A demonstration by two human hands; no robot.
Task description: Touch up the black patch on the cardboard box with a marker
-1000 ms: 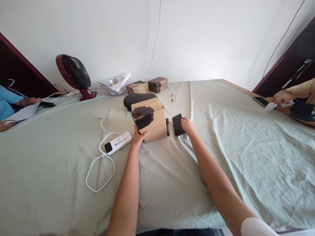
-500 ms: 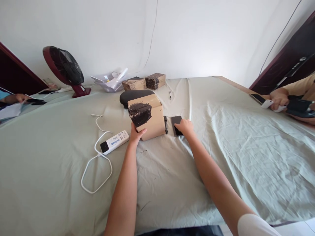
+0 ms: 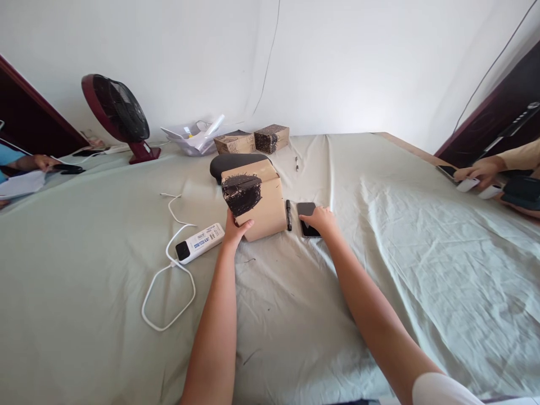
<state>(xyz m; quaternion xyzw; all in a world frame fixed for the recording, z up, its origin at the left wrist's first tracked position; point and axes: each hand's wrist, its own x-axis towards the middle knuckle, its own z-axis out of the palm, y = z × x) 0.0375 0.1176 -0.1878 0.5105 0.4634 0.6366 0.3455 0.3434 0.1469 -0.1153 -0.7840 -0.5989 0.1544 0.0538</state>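
Box (image 3: 268, 207) in left hand (image 3: 234, 230), phone (image 3: 306, 210) under right hand (image 3: 324, 218)

Box sits on pale green cloth (image 3: 105, 270), a black scribbled patch (image 3: 242, 194) over its left corner. Left hand grips the box at its lower left edge: thumb flat against the near face, other fingers out of sight round the side.

Phone lies flat, dark screen up, right of the box and a little apart from it. Right hand rests over the phone's right part, thumb laid across the screen. Other fingers bent towards the far edge; whether they close on it, cannot tell.

Black marker (image 3: 289, 215) just beside the box on its right, between it and the phone. Small pen (image 3: 297, 163) beyond the box, to the right. Dark rounded case (image 3: 223, 166) directly behind the box, partly hidden by it. Farther behind, two patterned cartons (image 3: 271, 138) near each other. Clear tub (image 3: 196, 146) behind the box and to the left; fan (image 3: 122, 112) also behind, well left. Near the box's left side, a white block (image 3: 201, 243) with printed label; white cable (image 3: 160, 329) loops farther left.

Co-worker's hand (image 3: 42, 162) far left of the box, near papers (image 3: 25, 184). Another person's hand (image 3: 485, 170) far right of the box, beside white gadgets (image 3: 467, 185).
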